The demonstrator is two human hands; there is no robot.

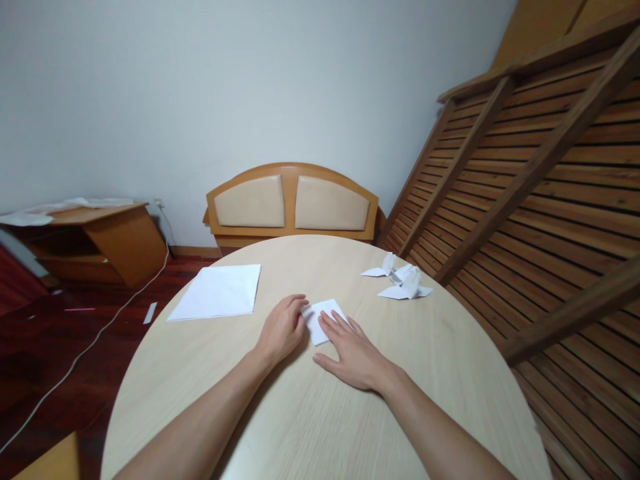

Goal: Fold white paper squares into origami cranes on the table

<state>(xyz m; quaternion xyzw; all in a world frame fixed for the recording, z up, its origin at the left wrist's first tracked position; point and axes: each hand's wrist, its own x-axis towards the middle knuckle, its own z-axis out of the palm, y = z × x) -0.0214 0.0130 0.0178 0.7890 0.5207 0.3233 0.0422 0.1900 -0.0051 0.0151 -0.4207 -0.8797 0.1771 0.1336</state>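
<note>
I see the left hand [283, 330] with its fingers curled over at the left edge of a small folded paper [326, 312]. Its fingertips are hidden behind the knuckles, so I cannot tell whether they pinch that edge or only press on it. The right hand [353, 353] lies flat, palm down, with its fingers straight and slightly spread. They cover the paper's lower right part, so I cannot make out its full outline.

The paper sits between the two hands, just above centre of the round table [450, 353], touching both. I count one such paper under two hands.

Left of the hands lies one flat stack of white sheets [217, 292]; how many sheets it holds I cannot tell. To the upper right are what look like two folded paper figures [400, 280], overlapping and hard to separate.

Beyond the table stands one headboard [293, 203] with two padded panels. A slatted wooden frame [550, 200] is cut off at the right edge.
</note>
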